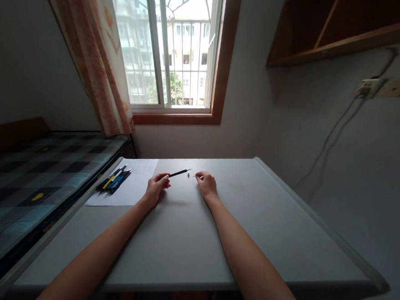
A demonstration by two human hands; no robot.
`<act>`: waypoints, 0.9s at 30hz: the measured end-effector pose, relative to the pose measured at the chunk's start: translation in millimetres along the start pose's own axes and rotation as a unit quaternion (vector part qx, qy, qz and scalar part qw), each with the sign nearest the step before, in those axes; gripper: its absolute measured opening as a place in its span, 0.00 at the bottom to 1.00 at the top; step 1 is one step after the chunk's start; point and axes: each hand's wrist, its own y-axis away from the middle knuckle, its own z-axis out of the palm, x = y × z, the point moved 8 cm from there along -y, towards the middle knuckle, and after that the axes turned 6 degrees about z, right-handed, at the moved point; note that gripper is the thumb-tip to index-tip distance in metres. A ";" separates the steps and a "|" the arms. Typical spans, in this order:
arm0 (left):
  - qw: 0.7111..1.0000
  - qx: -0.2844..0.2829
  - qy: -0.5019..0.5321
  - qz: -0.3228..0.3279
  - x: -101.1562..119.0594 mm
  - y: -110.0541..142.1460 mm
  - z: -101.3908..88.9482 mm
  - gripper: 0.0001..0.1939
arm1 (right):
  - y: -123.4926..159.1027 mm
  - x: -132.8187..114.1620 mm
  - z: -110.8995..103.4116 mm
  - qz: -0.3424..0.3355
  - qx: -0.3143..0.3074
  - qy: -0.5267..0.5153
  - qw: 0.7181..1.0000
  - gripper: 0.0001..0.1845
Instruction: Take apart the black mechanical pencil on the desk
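Observation:
My left hand (157,187) is closed around a slim black pen (178,173) above the table. The pen points right and slightly up, and a thin point sticks out of its far end. A tiny silvery piece (188,174) sits just past the pen's tip, between my two hands. My right hand (207,184) is closed in a pinch, its wrist low over the table. From its fingertips a thin, pale sliver (194,176) pokes out toward the left; it is too small to name.
On a white sheet of paper (139,191) at the table's back left lies a pile of several pens (115,179). The light grey table (261,237) has raised side edges. A bed (57,164) stands left, a window (165,52) behind, and a shelf (336,44) hangs upper right.

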 end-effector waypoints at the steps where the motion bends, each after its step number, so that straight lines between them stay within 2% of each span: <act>1: 1.000 -0.001 0.001 0.001 -0.9 -0.5 -0.3 0.19 | -0.3 0.0 -1.0 0.002 0.005 0.033 0.999 0.07; 8: 1.000 -0.014 0.002 0.014 -4.0 -2.8 -2.3 0.20 | -6.4 -2.4 3.9 0.018 -0.021 0.156 0.987 0.07; 14: 1.000 -0.006 -0.006 0.005 -0.8 -0.9 -1.1 0.20 | -16.0 1.1 12.5 0.080 -0.064 0.160 0.982 0.08; 17: 1.000 -0.005 -0.006 0.002 -0.7 -0.6 -0.8 0.20 | -16.8 1.3 13.9 0.080 -0.053 0.152 0.984 0.07; 21: 1.000 -0.008 -0.008 0.003 -1.8 -0.7 -0.9 0.20 | -13.1 -1.3 12.4 0.047 -0.015 0.149 0.988 0.07; 27: 1.000 -0.007 -0.008 0.004 -1.9 -0.4 -1.2 0.20 | -10.5 -0.5 11.8 0.037 -0.012 0.142 0.989 0.06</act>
